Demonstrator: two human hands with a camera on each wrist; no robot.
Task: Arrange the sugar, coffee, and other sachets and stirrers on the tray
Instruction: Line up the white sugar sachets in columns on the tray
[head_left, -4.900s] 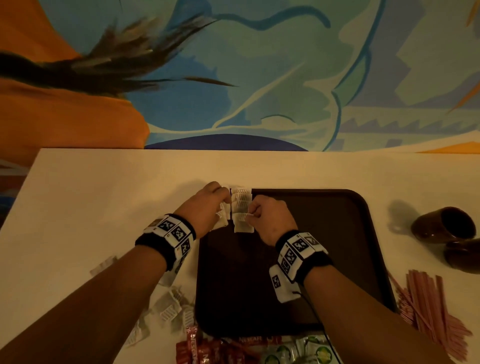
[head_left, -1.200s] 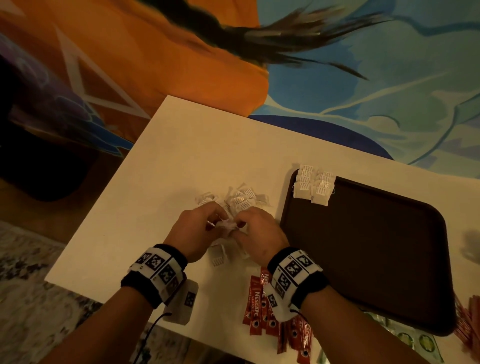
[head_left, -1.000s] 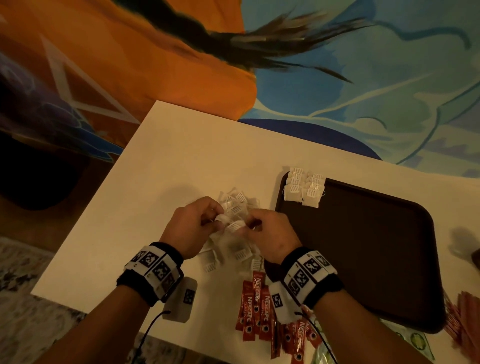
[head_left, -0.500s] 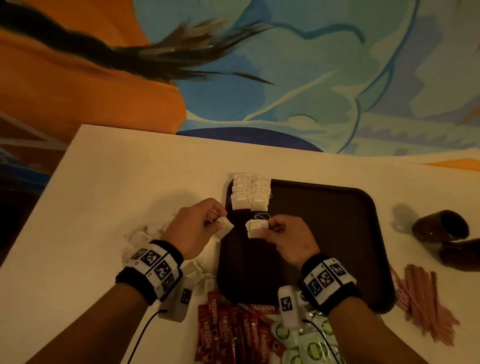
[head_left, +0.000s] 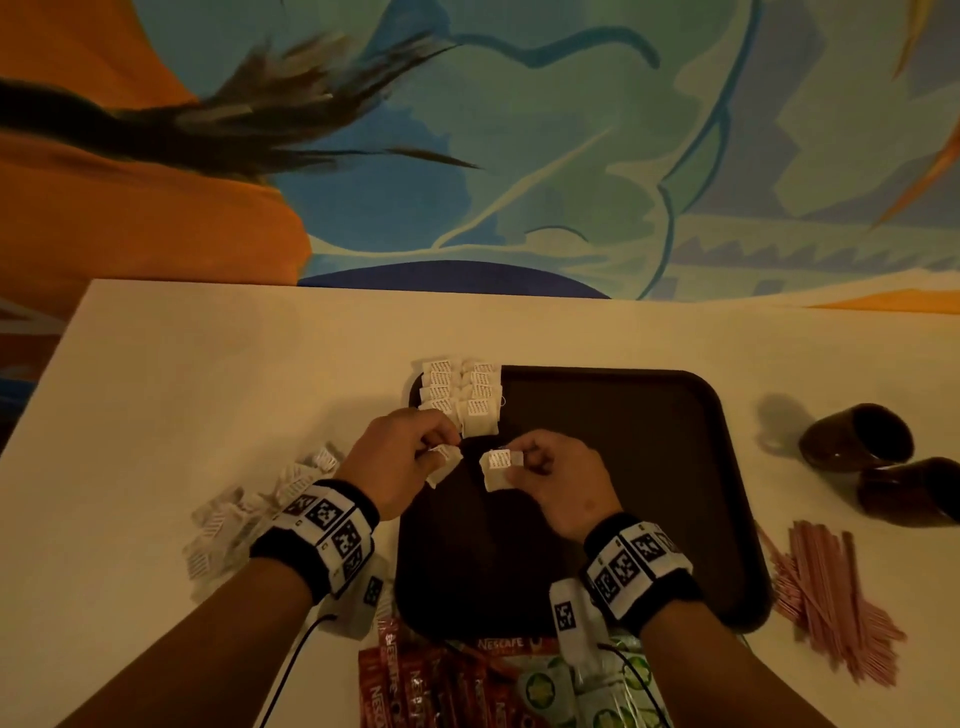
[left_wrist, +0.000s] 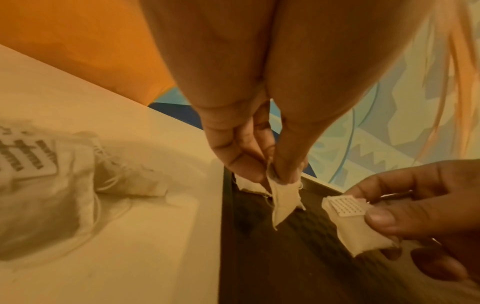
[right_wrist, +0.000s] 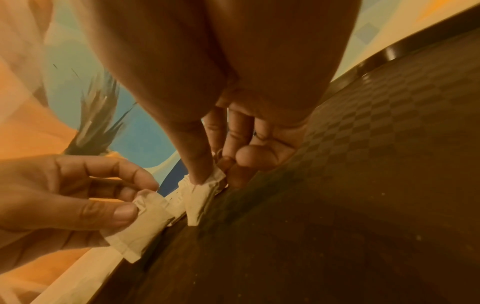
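Both hands hang over the near-left part of the dark brown rectangular plastic tray, each carrying one small white paper tea bag. Left hand has its thumb and forefinger closed on the top edge of its bag, which dangles corner-down above the tray's left rim; the wrist view shows that bag clear of the tray floor. Right hand pinches the printed tag end of the second bag between thumb and curled fingers, the bag's long axis running roughly toward the person, its lower end near or touching the checkered tray surface; I cannot tell which from the wrist view. The two bags hang just beside each other without touching. What the next move turns on lies farther out: two short columns of the same white tea bags overlap like shingles in the tray's far-left corner, tags up, and their nearest edge sits just beyond the two held bags. The left hand looks closer to the left column and the right hand to the right one, so each bag probably goes down as the next shingle. Loose tea bags wait on the cream table to the left, and pink stirrers to the right.
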